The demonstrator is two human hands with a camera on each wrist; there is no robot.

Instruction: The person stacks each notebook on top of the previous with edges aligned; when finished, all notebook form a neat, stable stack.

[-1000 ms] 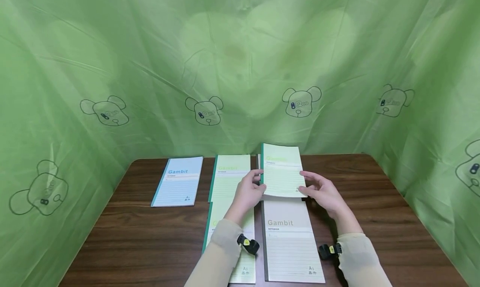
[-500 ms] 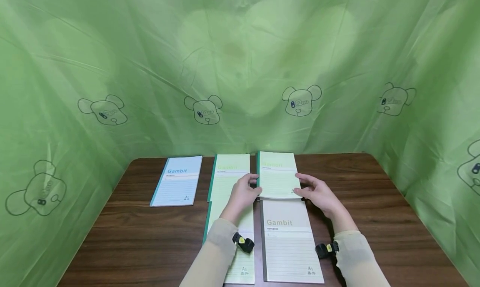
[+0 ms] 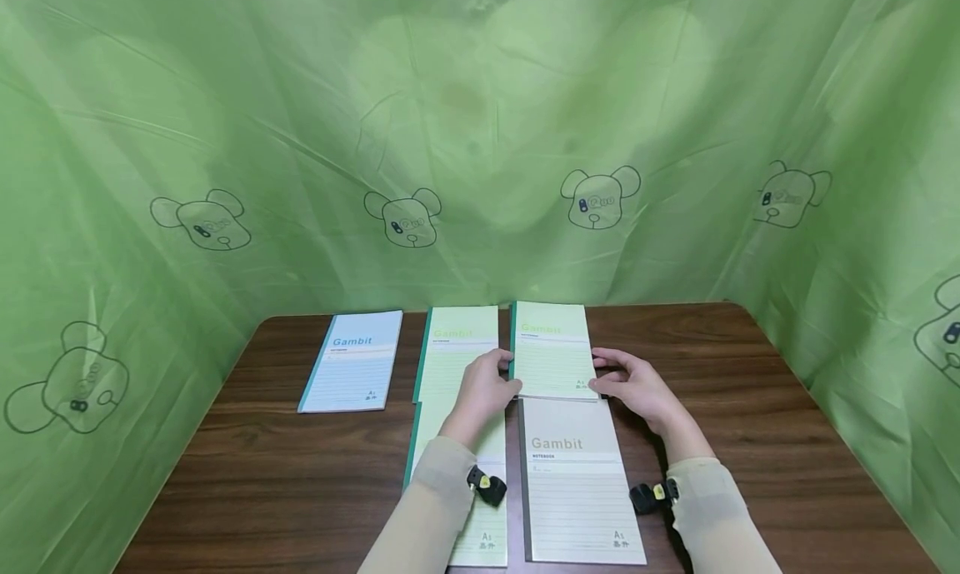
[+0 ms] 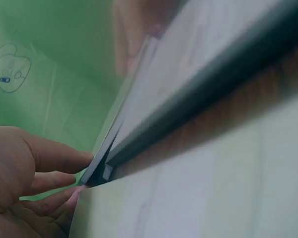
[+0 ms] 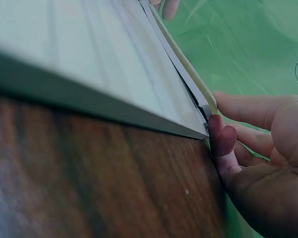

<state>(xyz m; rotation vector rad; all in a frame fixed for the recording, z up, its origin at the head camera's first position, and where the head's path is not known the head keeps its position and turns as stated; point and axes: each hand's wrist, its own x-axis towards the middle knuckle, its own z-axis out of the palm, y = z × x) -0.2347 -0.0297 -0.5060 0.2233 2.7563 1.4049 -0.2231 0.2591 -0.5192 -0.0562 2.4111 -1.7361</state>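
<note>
A pale green notebook (image 3: 553, 349) with a dark green spine lies at the back right of the notebook rows. My left hand (image 3: 482, 391) holds its spine edge near the lower left corner. At the opposite edge, my right hand (image 3: 637, 391) holds the lower right corner between thumb and fingers. A grey-white notebook (image 3: 577, 491) with a grey spine lies just in front. In the right wrist view, the held notebook's thin edge (image 5: 188, 69) runs up between the two hands, right behind the grey-white cover. The left thumb and fingers (image 4: 64, 156) meet at the corner in the left wrist view.
Left of these, two more pale green notebooks lie one behind the other: the rear one (image 3: 457, 349) and the front one (image 3: 487, 524), partly covered by my left forearm. A blue notebook (image 3: 352, 361) lies farther left on the wooden table (image 3: 262, 482). Green curtains (image 3: 480, 141) surround the table.
Both hands have lowered the pale green notebook and drawn it slightly left and squarer, level behind the grey-white one. In the last half second it has barely moved.
</note>
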